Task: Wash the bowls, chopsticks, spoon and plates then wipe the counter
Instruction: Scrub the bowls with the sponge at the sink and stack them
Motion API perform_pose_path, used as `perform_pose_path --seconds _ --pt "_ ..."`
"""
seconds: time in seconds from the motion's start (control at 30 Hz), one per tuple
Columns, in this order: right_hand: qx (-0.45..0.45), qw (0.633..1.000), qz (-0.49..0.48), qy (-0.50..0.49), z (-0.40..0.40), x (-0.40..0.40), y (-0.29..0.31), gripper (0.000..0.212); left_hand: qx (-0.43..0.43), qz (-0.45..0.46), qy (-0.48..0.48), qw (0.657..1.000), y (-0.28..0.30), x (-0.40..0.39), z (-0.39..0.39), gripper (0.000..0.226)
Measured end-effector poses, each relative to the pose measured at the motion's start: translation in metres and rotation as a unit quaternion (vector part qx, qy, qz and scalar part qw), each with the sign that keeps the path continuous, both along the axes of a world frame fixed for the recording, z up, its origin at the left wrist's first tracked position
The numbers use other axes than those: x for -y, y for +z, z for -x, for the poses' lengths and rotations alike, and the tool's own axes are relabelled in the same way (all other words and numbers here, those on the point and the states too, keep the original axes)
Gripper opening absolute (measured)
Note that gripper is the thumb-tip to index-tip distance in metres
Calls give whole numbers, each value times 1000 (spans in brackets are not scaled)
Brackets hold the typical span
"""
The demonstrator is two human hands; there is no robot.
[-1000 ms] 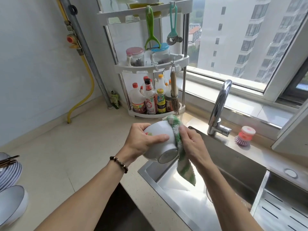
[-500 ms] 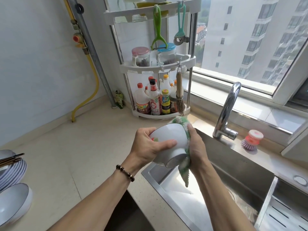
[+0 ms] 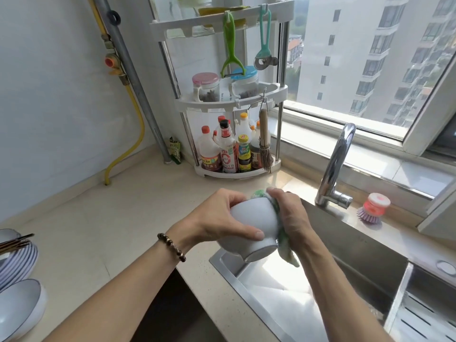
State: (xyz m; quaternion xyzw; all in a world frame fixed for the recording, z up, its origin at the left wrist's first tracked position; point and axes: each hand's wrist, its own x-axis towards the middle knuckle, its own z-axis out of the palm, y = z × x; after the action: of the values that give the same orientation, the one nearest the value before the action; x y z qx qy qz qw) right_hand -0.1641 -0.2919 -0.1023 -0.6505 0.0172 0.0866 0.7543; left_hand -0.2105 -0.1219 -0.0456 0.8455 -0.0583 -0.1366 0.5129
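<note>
1. While the small white ceramic bowl (image 3: pixel 251 225) is held tilted over the near-left corner of the stainless steel sink (image 3: pixel 283 290), foot ring towards the camera, scrub its outer wall.
2. The left hand (image 3: pixel 219 218) grips the bowl, thumb across the wall near the foot and fingers curled over the far rim; this grip should stay firm, as a wet glazed bowl is likely to slip.
3. The right hand (image 3: pixel 290 215) presses the green-and-white knitted dishcloth (image 3: pixel 283 239) against the bowl's right side, fingers curled over the cloth.
4. Recommended: turn the bowl with the left hand so the cloth covers the whole wall, foot and rim.
5. Keep the work above the basin so drips fall inside, not on the beige stone worktop (image 3: pixel 118 218).
6. The stacked striped plates (image 3: pixel 17 265) with dark chopsticks (image 3: pixel 14 241) on top and a further white bowl (image 3: pixel 19 307) wait at the far left.
</note>
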Motion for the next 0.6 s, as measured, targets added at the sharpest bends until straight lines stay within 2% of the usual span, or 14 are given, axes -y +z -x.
perform_pose_path --seconds 0.07,0.17,0.2,0.23,0.3,0.37,0.4,0.47,0.57,0.6 --pt "40 998 56 -4 -1 -4 11 42 -3 -41 26 999 -1 9 -5 42" --pt "116 982 148 13 0 -11 7 36 28 -25 98 994 -12 19 -5 37" --pt "144 971 187 18 2 -15 2 42 36 -19 118 992 -16 20 -6 33" --pt "164 969 187 9 6 -18 -4 48 42 -13 125 991 -19 20 -5 31" --pt "146 986 70 -30 8 -20 -8 40 51 -2 109 993 -22 20 -3 32" --pt "41 996 -61 -52 2 -14 -1 20 64 4 108 992 -23 20 1 39" --pt "-7 996 -77 -51 -3 -9 -1 22 67 12 119 991 -23 20 4 43" --pt "-16 999 -40 -24 -2 -7 3 22 70 33 136 988 -25 19 7 45" --pt "72 997 39 -10 8 -18 2 49 72 34 148 986 -22 17 0 41" --pt "84 995 53 -10 12 -20 0 51 75 19 139 987 -23 16 -2 41"
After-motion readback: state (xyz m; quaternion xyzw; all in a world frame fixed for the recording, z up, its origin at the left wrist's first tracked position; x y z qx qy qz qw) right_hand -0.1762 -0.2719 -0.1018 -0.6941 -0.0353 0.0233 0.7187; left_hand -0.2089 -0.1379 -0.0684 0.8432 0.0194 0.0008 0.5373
